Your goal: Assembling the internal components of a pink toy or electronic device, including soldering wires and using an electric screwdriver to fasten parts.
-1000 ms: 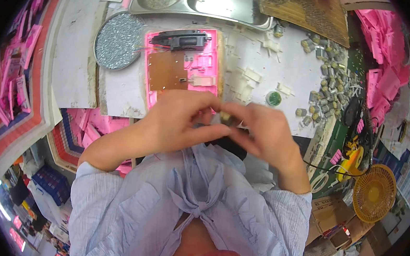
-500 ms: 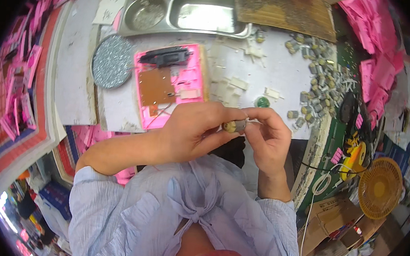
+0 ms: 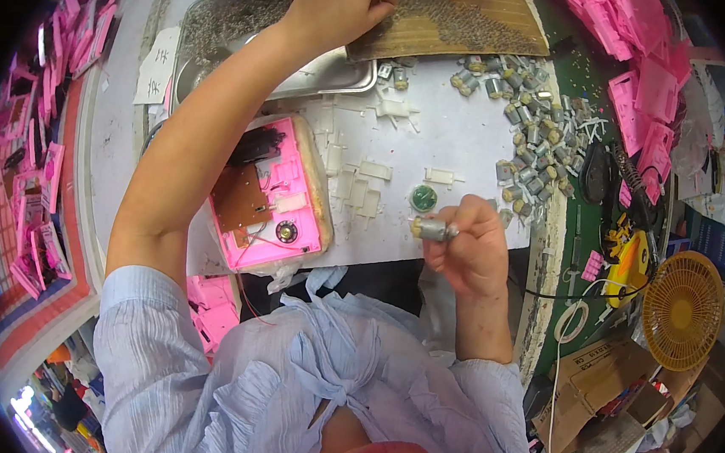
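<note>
My right hand (image 3: 473, 248) pinches a small silver electric motor (image 3: 432, 229) by one end, above the front of the white tabletop. The motor lies roughly level, its yellowish end pointing left. My left arm stretches far forward, and my left hand (image 3: 341, 8) is over the left edge of a brown cardboard sheet (image 3: 419, 42) strewn with tiny dark pieces. Its fingers are curled together; whatever is in them is hidden. Beneath my left forearm sits an open pink plastic casing (image 3: 316, 223) with a brown board, a black part and a small round speaker-like disc inside.
Many loose motors (image 3: 535, 138) are heaped at the right. White plastic housings (image 3: 375, 170) and a small round green-filled container (image 3: 423, 198) lie mid-table. A metal tray (image 3: 357, 81) stands at the back. Pink casings (image 3: 637, 95), a yellow tool (image 3: 629, 269) and an orange-brown basket (image 3: 684, 311) are rightward.
My hands have come apart. The left has reached forward to the cardboard; the right keeps the motor, slightly lower. The view has shifted, and the round disc in the casing now shows.
</note>
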### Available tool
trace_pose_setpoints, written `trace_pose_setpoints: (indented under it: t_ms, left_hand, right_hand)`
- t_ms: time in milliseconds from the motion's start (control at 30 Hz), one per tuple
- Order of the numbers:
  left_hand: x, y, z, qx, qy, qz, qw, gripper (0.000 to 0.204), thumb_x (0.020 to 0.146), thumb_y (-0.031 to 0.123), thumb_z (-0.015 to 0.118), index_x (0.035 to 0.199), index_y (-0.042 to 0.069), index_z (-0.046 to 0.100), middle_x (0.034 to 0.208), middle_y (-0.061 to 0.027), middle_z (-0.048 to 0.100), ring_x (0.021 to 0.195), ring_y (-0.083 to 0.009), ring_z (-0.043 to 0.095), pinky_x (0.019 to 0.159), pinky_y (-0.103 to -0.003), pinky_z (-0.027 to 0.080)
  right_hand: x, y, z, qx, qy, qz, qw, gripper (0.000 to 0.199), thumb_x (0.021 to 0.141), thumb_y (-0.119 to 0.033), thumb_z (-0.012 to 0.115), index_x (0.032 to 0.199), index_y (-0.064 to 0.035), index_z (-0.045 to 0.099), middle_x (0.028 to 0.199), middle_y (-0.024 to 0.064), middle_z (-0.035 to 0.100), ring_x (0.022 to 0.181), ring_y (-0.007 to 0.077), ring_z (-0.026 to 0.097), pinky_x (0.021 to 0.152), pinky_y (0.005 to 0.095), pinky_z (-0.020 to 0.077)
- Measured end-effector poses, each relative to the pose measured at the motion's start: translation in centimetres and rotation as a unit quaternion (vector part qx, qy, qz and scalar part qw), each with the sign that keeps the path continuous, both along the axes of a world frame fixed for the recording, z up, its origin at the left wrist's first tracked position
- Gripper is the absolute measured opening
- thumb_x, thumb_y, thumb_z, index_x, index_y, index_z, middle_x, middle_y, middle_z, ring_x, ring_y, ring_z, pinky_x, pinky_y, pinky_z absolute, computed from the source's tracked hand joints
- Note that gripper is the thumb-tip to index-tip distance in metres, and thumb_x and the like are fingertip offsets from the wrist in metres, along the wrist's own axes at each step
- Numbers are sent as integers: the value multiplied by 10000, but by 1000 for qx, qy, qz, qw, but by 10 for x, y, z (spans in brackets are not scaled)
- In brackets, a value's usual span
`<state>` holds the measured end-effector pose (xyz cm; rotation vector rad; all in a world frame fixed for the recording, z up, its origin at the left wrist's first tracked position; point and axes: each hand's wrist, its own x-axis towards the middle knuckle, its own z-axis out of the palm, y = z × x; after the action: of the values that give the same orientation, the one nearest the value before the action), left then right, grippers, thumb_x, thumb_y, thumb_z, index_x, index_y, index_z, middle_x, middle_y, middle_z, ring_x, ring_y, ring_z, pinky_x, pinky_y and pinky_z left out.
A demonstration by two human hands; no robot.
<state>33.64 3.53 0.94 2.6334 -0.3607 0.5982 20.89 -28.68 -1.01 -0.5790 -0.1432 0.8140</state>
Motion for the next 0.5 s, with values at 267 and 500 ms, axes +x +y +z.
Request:
trace_pose_setpoints:
  t_ms: [267,500]
  left_hand:
    - [10,-16,-11,49,21,16,998,117,825,137,705,846,30,747,885,-163,695,868,-367,684,789,-454,560]
    - [18,-24,-15,-10,-44,46,998,104,864,124,686,870,20,685,902,-179,659,886,-389,659,770,-476,531]
  right_hand:
    - [-4,-19,-13,-16,17,14,1000,173,882,-47,792,964,-3,646,885,192,725,716,238,701,606,323,563]
    - [0,-27,-2,-66,9,-12,998,169,884,-16,775,985,20,643,909,170,726,734,211,696,657,319,574]
